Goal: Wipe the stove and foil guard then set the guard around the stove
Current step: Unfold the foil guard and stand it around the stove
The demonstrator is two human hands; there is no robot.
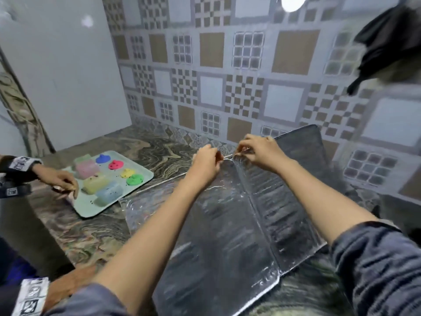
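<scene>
Left hand (206, 161) and right hand (259, 151) pinch the far edge of the foil guard (227, 224) near the wall (227, 76)

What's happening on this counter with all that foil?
A person has a folding foil guard spread on the marbled counter. Both hands pinch its far edge near the fold, left hand and right hand. No stove is in view. To the left, another person's hand rests at a tray of colourful moulds.
</scene>
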